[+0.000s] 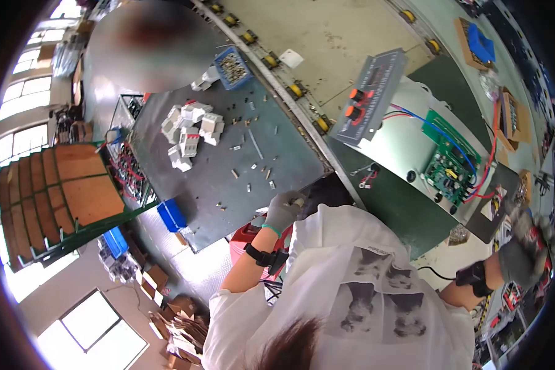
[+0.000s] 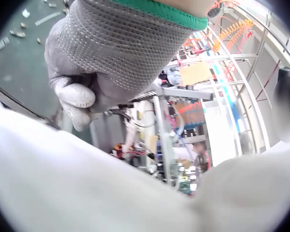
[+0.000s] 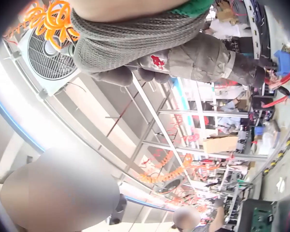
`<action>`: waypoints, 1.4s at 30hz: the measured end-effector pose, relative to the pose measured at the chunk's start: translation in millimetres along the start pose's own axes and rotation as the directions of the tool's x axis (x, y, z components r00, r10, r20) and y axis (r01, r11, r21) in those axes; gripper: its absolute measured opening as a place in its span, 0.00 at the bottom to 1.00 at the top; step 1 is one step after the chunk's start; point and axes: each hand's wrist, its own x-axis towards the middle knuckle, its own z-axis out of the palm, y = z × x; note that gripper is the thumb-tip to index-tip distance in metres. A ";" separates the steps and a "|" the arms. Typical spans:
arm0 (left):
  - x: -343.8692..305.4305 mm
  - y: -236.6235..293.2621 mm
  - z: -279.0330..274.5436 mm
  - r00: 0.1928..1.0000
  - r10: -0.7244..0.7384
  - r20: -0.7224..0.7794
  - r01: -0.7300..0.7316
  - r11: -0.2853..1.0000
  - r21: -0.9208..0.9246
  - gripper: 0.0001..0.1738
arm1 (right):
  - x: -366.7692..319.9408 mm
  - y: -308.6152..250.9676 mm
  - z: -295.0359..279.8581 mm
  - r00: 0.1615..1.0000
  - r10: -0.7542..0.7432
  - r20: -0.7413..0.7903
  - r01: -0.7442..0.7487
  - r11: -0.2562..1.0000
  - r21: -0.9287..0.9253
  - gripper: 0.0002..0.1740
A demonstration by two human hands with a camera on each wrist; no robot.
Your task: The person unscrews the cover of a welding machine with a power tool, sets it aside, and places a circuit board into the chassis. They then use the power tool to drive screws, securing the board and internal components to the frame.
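Observation:
My left hand [image 1: 283,209], in a grey glove, is near the front corner of the dark table [image 1: 222,209]. In the left wrist view the left hand [image 2: 111,53] has its fingers curled in, and nothing shows between them. My right hand [image 1: 518,262] is raised at the far right. The right wrist view shows the right hand [image 3: 130,46] gripping a grey, wrapped tool [image 3: 198,60] with a red mark. A white machine with an exposed green circuit board [image 1: 453,169] stands between my hands, its grey panel [image 1: 373,95] bearing red knobs.
White breaker-like blocks [image 1: 190,142] and scattered small metal parts lie on the dark table, near a blue bin of small parts [image 1: 233,68]. A conveyor rail with yellow rollers [image 1: 296,90] runs alongside. Another blue bin [image 1: 171,216] sits at the table's left edge. A blurred person is across the table.

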 end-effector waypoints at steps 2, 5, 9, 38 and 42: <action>9.8 -64.7 -12.8 0.986 -0.047 -0.159 0.070 0.987 0.147 0.08 | -3.5 -9.9 12.3 0.999 0.052 0.010 -0.052 0.999 0.013 0.24; 0.9 -105.3 -24.2 0.958 -0.216 -0.187 0.229 0.972 0.050 0.07 | -15.0 -6.0 30.4 0.988 0.111 -0.109 -0.117 0.992 -0.055 0.28; -3.4 -151.0 -18.8 0.936 -0.303 -0.179 0.303 0.953 -0.026 0.10 | -39.5 29.2 85.8 0.959 0.284 -0.013 -0.279 0.948 0.152 0.20; 116.1 -94.2 -146.3 0.595 0.222 -0.772 -0.216 0.970 0.113 0.13 | -151.4 48.6 223.7 0.757 0.603 0.252 -0.625 0.781 0.010 0.17; 142.0 -75.0 -161.5 0.639 0.188 -0.746 -0.036 0.976 0.214 0.15 | -148.0 60.0 245.2 0.776 0.604 0.181 -0.618 0.786 0.028 0.17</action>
